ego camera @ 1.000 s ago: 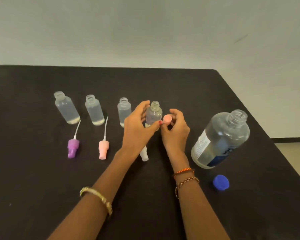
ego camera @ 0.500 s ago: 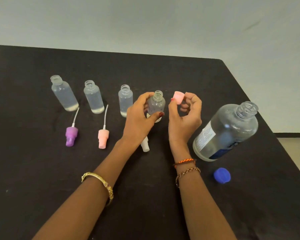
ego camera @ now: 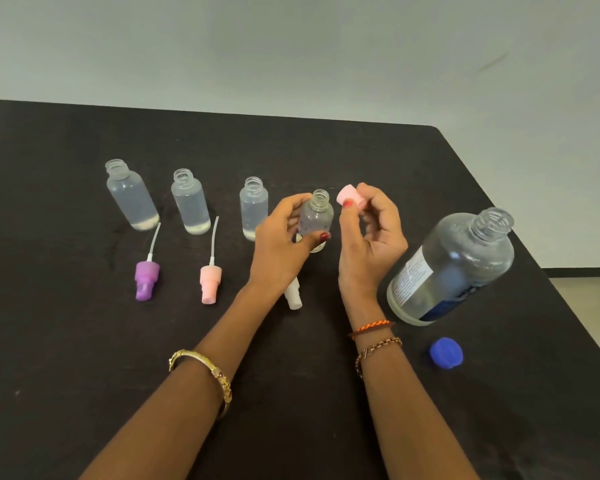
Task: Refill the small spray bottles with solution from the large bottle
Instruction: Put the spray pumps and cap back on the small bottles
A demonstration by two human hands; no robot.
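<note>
A dark table [ego camera: 84, 375] against a pale wall carries four small bottles in a row toward its far edge. The left hand [ego camera: 281, 244] grips the fourth bottle [ego camera: 316, 216]; the right hand [ego camera: 368, 233] has lifted the pink cap [ego camera: 349, 195] clear, baring its neck for pouring. The large bottle [ego camera: 454, 268] stands uncapped near the right edge.

Black table [ego camera: 84, 341], pale wall [ego camera: 291, 46], tiled floor [ego camera: 589, 292]

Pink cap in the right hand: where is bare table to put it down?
Bare table lies between the forearms, and between the right hand and large bottle. Crowded: the left, with small bottles and the pink sprayer. The pink cap fits either patch.
</note>
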